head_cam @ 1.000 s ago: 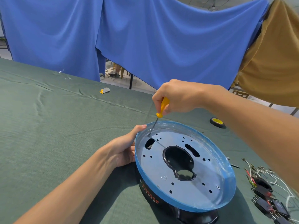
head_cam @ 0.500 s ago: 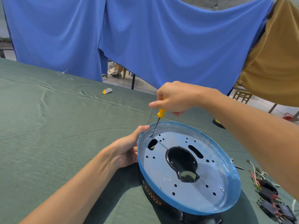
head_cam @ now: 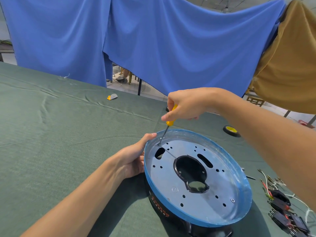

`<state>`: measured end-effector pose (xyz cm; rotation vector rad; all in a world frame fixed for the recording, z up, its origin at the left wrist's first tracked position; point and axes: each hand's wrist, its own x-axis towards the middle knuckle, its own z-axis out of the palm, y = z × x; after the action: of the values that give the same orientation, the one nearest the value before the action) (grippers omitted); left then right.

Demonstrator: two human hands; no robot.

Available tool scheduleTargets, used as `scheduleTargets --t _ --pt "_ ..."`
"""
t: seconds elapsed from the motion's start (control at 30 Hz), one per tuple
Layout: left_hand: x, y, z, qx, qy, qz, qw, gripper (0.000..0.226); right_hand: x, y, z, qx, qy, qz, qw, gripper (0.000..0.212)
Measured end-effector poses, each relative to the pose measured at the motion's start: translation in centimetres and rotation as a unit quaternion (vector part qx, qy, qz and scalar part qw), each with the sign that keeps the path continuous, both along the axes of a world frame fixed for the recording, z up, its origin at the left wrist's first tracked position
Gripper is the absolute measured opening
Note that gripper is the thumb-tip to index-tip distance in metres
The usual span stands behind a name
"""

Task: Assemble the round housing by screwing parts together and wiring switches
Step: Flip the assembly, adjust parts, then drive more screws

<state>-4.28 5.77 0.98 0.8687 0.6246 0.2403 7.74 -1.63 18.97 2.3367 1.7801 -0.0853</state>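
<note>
Now the right hand (head_cam: 184,105) grasps the yellow handle of a small screwdriver (head_cam: 170,119), fingers curled round it from above. The tool leans a little, and its thin metal shaft runs down toward the left hand. The tip meets the grey plate of the round housing (head_cam: 171,182) at a small hole just inside the edge; whether a screw sits under the tip cannot be told. The left hand (head_cam: 133,159) holds the housing by its side, with the thumb hooked over the blue rim (head_cam: 171,206) just beside the screwdriver tip; the other fingers are pressed against the outer wall below. The housing lies open face up between the two forearms, directly beneath the right hand. Its plate is pierced with many small holes and two oblong slots, and has a large black-edged opening (head_cam: 189,170) in the middle. One screw (head_cam: 232,200) sits in the plate below the right forearm.

Under and outside the right forearm lie black switches (head_cam: 280,207) with red and white wires, apart from the housing. A yellow wheel (head_cam: 231,130) lies just beyond the housing, beside the right forearm. A small yellow-and-grey piece (head_cam: 112,97) lies well beyond the left hand on the green cloth (head_cam: 51,134). A blue curtain (head_cam: 171,48) hangs beyond both hands, with a tan cloth (head_cam: 290,65) past the right arm.
</note>
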Motion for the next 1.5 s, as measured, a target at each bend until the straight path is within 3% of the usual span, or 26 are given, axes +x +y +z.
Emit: scheduleTargets --t 0.13,0.3,0.43,0.53,0.63,0.8,0.97,1.07,1.17,1.3,1.43,1.5 --pt "0.0 0.0 0.0 0.0 0.004 0.003 1.0 0.076 0.2 -0.3 -0.4 0.06 0.0 0.06 0.996 0.016" --pt "0.0 0.2 -0.1 0.0 0.006 -0.005 1.0 0.076 0.3 0.3 -2.0 0.119 -0.002 0.042 0.992 0.046" --pt "-0.1 0.0 0.0 0.002 0.001 -0.007 1.0 0.078 0.2 0.1 -1.0 0.042 0.003 -0.007 0.999 0.05" --pt "-0.1 -0.1 0.1 0.001 0.004 -0.003 1.0 0.078 0.3 -0.5 -0.4 0.023 0.043 0.009 0.999 0.027" --pt "-0.2 -0.1 0.2 0.004 0.009 0.001 1.0 0.079 0.4 -0.3 -0.7 0.091 0.041 0.052 0.994 0.008" --pt "0.0 0.0 0.1 0.02 0.013 0.001 1.0 0.08 0.3 1.1 -2.1 0.166 -0.006 0.056 0.985 0.046" --pt "-0.2 0.2 0.2 0.061 0.029 -0.022 0.997 0.073 0.1 1.3 -1.3 0.088 0.002 -0.004 0.996 0.05" --pt "-0.7 0.8 0.6 0.102 0.066 -0.053 0.991 0.072 -0.2 0.4 -0.2 0.033 0.042 0.006 0.999 0.03" --pt "-1.3 1.3 0.8 0.139 0.086 -0.083 0.983 0.071 -0.4 -0.1 -0.1 0.049 0.071 0.036 0.996 0.013" --pt "-1.2 0.7 0.6 0.126 0.082 -0.127 0.98 0.056 -0.7 -0.5 0.0 0.05 0.07 0.057 0.995 0.01" --pt "-0.6 -1.2 0.4 0.1 0.081 -0.144 0.981 0.096 -0.6 -0.7 -0.6 0.06 0.046 0.05 0.996 0.015" --pt "-0.3 -1.9 0.4 0.09 0.07 -0.132 0.985 0.085 -0.3 -0.8 -1.0 0.069 0.035 0.034 0.996 0.025"
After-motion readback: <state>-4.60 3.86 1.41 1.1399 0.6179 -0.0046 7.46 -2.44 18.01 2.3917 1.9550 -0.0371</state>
